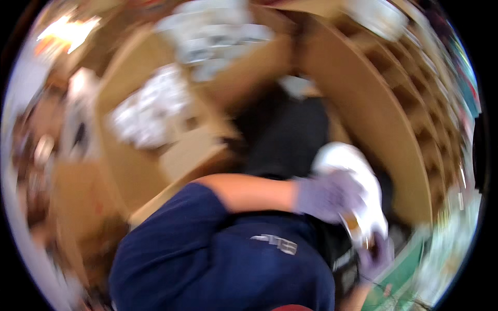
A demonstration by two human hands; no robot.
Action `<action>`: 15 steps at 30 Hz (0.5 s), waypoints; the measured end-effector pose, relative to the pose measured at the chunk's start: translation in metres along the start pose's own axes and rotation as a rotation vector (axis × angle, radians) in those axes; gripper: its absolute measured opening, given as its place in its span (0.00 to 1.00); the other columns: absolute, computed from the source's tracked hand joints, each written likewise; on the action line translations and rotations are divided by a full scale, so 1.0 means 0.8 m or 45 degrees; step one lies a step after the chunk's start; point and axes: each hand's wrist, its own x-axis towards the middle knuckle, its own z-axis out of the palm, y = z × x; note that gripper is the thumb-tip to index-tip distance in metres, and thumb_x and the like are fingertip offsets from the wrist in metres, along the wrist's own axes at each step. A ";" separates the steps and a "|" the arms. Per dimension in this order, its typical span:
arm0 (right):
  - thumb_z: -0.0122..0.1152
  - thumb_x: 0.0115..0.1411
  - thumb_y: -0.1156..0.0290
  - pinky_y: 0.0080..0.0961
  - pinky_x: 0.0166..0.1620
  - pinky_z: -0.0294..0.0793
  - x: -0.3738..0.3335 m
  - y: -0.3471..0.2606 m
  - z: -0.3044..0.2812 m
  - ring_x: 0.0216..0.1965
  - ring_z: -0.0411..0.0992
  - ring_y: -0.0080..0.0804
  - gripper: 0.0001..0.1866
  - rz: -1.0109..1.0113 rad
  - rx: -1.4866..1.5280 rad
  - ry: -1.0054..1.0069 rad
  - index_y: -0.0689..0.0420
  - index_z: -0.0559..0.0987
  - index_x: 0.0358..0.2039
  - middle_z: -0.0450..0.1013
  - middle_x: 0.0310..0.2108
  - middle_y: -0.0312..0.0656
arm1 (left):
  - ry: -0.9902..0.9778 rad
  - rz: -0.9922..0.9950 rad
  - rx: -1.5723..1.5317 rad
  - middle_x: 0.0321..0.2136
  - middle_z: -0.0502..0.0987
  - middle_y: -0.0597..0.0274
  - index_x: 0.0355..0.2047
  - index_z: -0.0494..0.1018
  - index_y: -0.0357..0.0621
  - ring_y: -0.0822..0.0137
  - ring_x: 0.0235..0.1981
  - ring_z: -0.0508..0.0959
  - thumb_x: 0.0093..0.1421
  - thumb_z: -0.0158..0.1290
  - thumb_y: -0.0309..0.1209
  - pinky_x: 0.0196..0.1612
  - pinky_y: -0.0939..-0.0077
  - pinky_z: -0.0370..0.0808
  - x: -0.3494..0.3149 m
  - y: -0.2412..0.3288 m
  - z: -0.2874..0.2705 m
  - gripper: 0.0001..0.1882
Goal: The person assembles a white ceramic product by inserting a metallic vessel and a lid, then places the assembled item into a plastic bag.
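A long white rounded object (369,199) lies across my lap, smeared by motion, and I cannot make out its kind. My left hand (332,196), in a light purple-grey glove, reaches across my body and closes on its left side. My right hand (377,258), gloved alike, grips its near end, where a small orange-brown patch (353,224) shows between the two hands. Part of the right fingers is hidden behind the object.
An open cardboard box (116,166) on the left holds white crumpled-looking items (153,106). Beyond it, another box (254,67) holds white and grey pieces. Cardboard dividers with cells (410,103) stand on the right, a green surface (402,269) near my right arm.
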 end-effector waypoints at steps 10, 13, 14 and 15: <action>0.51 0.71 0.66 0.16 0.34 0.71 0.033 0.019 0.020 0.33 0.68 0.21 0.22 0.305 0.473 0.331 0.63 0.71 0.61 0.74 0.46 0.38 | 0.000 -0.120 0.047 0.40 0.79 0.57 0.40 0.79 0.49 0.58 0.46 0.77 0.58 0.54 0.41 0.61 0.53 0.64 0.027 0.058 -0.247 0.14; 0.51 0.72 0.67 0.20 0.37 0.70 0.016 0.049 0.001 0.31 0.65 0.22 0.20 0.457 0.528 0.488 0.64 0.72 0.60 0.72 0.42 0.37 | 0.328 -0.808 1.168 0.42 0.79 0.50 0.43 0.78 0.45 0.54 0.47 0.79 0.52 0.62 0.44 0.54 0.58 0.72 -0.059 -0.016 -0.469 0.22; 0.50 0.72 0.66 0.20 0.37 0.69 0.017 0.046 0.005 0.31 0.63 0.22 0.20 0.481 0.600 0.595 0.64 0.73 0.59 0.71 0.37 0.37 | 0.335 -1.098 1.504 0.43 0.79 0.47 0.45 0.78 0.44 0.52 0.47 0.79 0.50 0.65 0.45 0.52 0.60 0.75 -0.116 -0.045 -0.525 0.26; 0.50 0.72 0.66 0.20 0.37 0.68 0.025 0.054 0.002 0.31 0.63 0.22 0.20 0.485 0.654 0.529 0.64 0.73 0.59 0.70 0.36 0.36 | 0.079 -1.504 1.950 0.54 0.73 0.43 0.57 0.71 0.47 0.48 0.56 0.73 0.47 0.65 0.55 0.58 0.54 0.70 -0.202 -0.073 -0.565 0.41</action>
